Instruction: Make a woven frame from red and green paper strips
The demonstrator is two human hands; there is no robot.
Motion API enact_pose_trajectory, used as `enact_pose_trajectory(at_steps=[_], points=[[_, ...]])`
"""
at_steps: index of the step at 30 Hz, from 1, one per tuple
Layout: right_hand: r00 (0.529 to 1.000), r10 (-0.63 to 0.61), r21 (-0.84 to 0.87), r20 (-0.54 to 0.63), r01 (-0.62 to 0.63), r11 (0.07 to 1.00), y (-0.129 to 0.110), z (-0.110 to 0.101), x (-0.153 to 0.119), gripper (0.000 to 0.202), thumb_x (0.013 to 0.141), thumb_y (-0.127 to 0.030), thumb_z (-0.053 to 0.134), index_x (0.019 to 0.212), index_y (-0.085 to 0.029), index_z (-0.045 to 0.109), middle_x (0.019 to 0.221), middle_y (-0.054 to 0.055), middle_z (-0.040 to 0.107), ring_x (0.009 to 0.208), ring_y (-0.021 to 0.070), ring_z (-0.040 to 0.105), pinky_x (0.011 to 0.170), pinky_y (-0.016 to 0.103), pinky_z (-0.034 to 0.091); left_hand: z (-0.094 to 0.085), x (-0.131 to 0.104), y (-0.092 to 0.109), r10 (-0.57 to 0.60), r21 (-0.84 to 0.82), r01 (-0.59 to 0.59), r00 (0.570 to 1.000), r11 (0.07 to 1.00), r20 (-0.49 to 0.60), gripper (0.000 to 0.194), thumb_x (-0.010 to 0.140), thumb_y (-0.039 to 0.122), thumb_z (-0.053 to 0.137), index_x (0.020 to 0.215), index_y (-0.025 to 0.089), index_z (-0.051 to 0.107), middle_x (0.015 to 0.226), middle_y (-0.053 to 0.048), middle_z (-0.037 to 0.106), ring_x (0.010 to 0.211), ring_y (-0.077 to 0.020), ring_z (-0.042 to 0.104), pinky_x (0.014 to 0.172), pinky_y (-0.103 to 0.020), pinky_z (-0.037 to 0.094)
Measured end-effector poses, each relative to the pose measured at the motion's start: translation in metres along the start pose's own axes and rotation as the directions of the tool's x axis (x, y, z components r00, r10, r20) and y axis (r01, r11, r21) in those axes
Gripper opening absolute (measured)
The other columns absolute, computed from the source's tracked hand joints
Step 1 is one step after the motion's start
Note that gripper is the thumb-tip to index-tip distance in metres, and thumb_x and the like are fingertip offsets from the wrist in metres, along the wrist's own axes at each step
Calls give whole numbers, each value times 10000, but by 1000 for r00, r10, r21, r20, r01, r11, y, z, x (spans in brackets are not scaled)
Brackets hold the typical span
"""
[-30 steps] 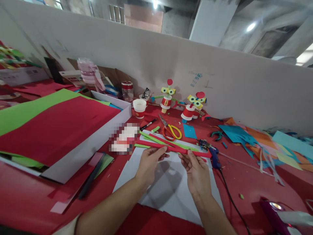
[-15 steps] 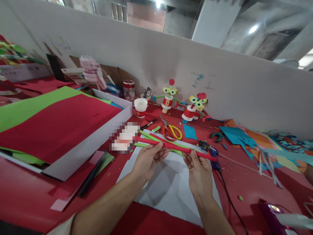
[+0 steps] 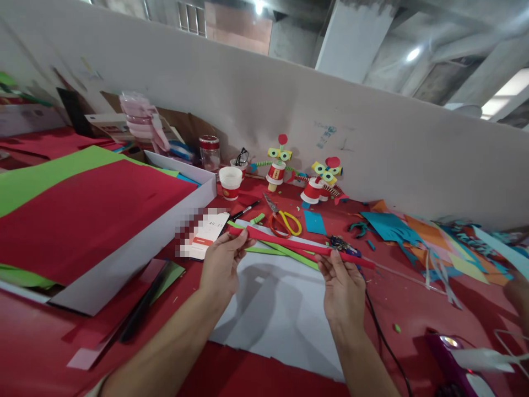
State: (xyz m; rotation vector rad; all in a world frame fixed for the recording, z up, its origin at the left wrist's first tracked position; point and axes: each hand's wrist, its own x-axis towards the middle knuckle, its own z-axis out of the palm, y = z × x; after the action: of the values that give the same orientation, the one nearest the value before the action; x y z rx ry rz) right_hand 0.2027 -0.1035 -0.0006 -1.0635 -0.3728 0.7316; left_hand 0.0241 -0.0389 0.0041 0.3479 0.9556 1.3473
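A long red paper strip [image 3: 289, 241] stretches between my two hands, above a white board [image 3: 285, 314]. My left hand [image 3: 225, 256] pinches it near its left end. Farther along, my right hand [image 3: 341, 275] pinches it, with the right end sticking out past the fingers. Several green paper strips [image 3: 285, 250] lie on the board just under and behind the red one. Scissors [image 3: 283, 218] with one red and one yellow handle rest beyond the strips. A phone [image 3: 209, 237], partly blurred out, lies just beyond my left hand.
A white box [image 3: 124, 270] with red and green paper sheets stands at left. Paper-cup figures [image 3: 276, 172] and a white cup [image 3: 230, 184] stand near the wall. Blue and orange paper scraps [image 3: 397, 231] lie at right, with a purple device [image 3: 450, 358] in front and another person's hand [image 3: 516, 295] at the edge.
My hands have moved farther apart along the red strip, the left one sliding toward its left end. The whole view has shifted slightly.
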Motion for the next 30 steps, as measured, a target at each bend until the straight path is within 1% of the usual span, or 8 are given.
enact_pose_trajectory(at_steps=[5, 8, 12, 15, 17, 21, 27, 30], points=[[999, 19, -48, -38, -21, 999, -5, -2, 2, 234, 586, -293, 803, 672, -165, 627, 588, -12, 685, 557, 140, 671, 510, 215, 510, -3, 2, -2, 88, 108, -83, 995, 991, -43, 227, 555, 191, 759, 673, 154, 569, 623, 35, 550, 526, -62, 504, 493, -197, 333], [998, 55, -58, -41, -58, 997, -5, -4, 3, 243, 573, -290, 806, 700, -170, 636, 592, -13, 688, 549, 136, 667, 501, 206, 495, -6, 2, -3, 329, 407, -280, 943, 870, -54, 202, 668, 206, 652, 850, 178, 569, 775, -26, 612, 634, -134, 564, 565, -266, 405], [992, 123, -108, 37, -118, 987, 4, 0, -7, 240, 599, -323, 795, 697, -165, 642, 602, 4, 693, 587, 150, 676, 528, 214, 492, -1, -16, -8, 640, 714, -571, 735, 405, 225, 357, 728, 184, 602, 1079, 239, 573, 1166, -91, 591, 1117, -269, 516, 926, -440, 377], [963, 207, -180, 173, -176, 968, 15, 8, -24, 243, 649, -354, 768, 730, -151, 664, 634, 31, 704, 595, 162, 669, 561, 249, 505, 6, -36, -20, 407, 629, -766, 536, -134, 739, 259, 816, 175, 504, 1045, 239, 607, 1170, -83, 614, 1174, -281, 481, 1039, -496, 242], [942, 218, -190, 256, -173, 967, 20, 12, -34, 255, 689, -379, 735, 796, -153, 683, 708, 41, 721, 620, 162, 665, 592, 269, 511, 10, -43, -27, 191, 610, -764, 580, -210, 792, 230, 864, 162, 405, 946, 203, 616, 1006, -87, 662, 1002, -248, 576, 940, -435, 360], [937, 260, -312, 233, -182, 933, 17, 10, -36, 279, 652, -390, 756, 743, -133, 697, 677, 48, 713, 585, 149, 645, 560, 246, 481, 8, -35, -28, -22, 723, -684, 728, -91, 686, 292, 910, 208, 306, 846, 197, 590, 856, -77, 655, 771, -210, 605, 653, -308, 407], [953, 301, -443, 39, -253, 860, -2, -28, -6, 310, 553, -378, 807, 679, -121, 686, 631, 57, 701, 503, 112, 602, 445, 182, 379, 1, -28, -27, -167, 759, -642, 765, -111, 623, 290, 899, 243, 331, 773, 214, 591, 805, -76, 652, 728, -228, 605, 598, -298, 356], [983, 41, -275, -180, -91, 957, -15, -43, -9, 234, 521, -304, 804, 623, -160, 651, 537, -18, 638, 453, 85, 541, 430, 180, 366, -1, -32, -36, -130, 756, -626, 780, -194, 612, 292, 893, 217, 330, 839, 195, 617, 863, -116, 659, 759, -253, 613, 609, -317, 373]])
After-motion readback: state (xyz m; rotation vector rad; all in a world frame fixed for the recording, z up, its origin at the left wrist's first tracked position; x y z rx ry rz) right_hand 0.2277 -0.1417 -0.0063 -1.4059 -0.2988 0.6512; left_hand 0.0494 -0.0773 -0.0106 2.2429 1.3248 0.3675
